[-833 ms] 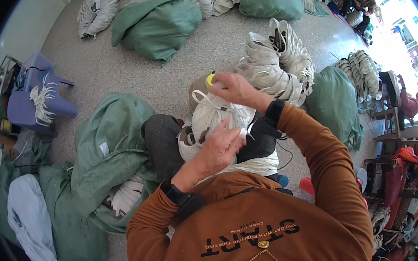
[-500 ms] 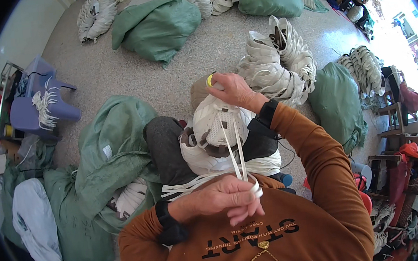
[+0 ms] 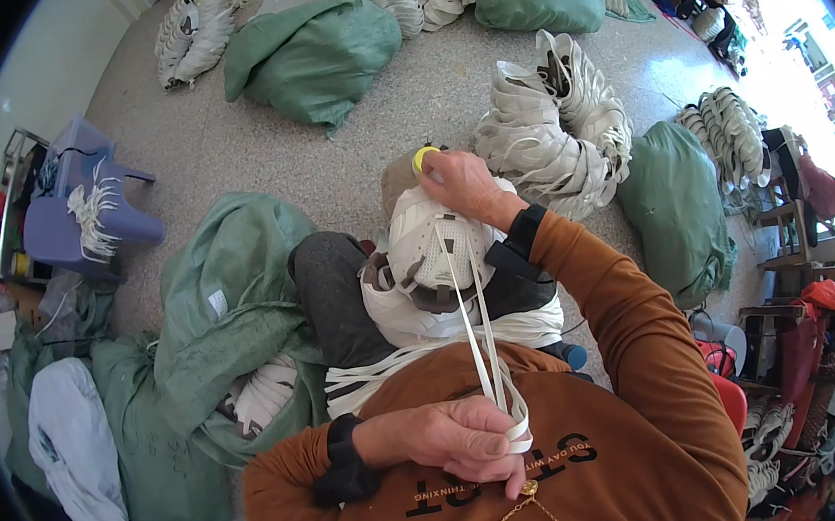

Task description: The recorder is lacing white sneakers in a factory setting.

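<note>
A white shoe upper [image 3: 434,249] with grey-brown trim and eyelet holes lies on my lap between my knees. My right hand [image 3: 471,187] is closed over its far end, fingers curled; a small yellow round thing [image 3: 423,158] shows at the fingertips. Two strands of flat white shoelace [image 3: 477,355] run taut from the upper toward my chest. My left hand [image 3: 470,441] pinches them, and the lace loops around its fingers. More white laces [image 3: 359,385] lie across my lap beneath the upper.
Green sacks [image 3: 227,269] crowd my left, beside a purple stool [image 3: 82,217] with white laces on it. Stacked white shoe uppers [image 3: 552,142] stand ahead on the right, next to another green sack [image 3: 677,215]. Farther sacks and uppers lie ahead; people sit beyond.
My left hand has drawn nearer to my body, pulling the lace strands longer between it and the shoe upper. My right hand stays at the upper's far end.
</note>
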Available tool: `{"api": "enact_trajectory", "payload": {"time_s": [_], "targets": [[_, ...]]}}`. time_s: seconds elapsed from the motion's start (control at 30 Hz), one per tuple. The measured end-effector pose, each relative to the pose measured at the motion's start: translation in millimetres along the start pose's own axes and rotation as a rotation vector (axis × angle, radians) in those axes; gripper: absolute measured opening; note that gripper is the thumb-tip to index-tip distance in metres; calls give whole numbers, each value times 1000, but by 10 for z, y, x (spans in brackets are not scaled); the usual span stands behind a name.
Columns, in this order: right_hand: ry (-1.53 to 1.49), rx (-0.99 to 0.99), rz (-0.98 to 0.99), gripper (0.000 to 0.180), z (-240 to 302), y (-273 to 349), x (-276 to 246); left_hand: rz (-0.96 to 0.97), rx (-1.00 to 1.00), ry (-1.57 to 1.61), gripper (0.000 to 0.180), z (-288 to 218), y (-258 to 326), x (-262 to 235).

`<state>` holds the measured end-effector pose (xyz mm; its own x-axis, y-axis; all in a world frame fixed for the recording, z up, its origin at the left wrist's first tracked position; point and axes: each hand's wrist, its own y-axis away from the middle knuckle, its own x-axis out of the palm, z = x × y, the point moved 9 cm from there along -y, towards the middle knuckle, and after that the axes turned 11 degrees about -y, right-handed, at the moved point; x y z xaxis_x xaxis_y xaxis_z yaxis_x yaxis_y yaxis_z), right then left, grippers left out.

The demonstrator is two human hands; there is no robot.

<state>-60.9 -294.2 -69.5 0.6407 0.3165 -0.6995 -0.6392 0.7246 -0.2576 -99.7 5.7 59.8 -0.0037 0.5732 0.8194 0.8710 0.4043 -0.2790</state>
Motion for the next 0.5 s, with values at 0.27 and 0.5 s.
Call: {"api": "enact_trajectory", "payload": {"time_s": [0.27,0.5], "targets": [[-15,22,-10,21,-11,-21,-39,-40,-27,52,40,48,36,-10],[-427,102,-214,27,-303,337,-758,-61,161,-743,36,-953,11,279]]}}
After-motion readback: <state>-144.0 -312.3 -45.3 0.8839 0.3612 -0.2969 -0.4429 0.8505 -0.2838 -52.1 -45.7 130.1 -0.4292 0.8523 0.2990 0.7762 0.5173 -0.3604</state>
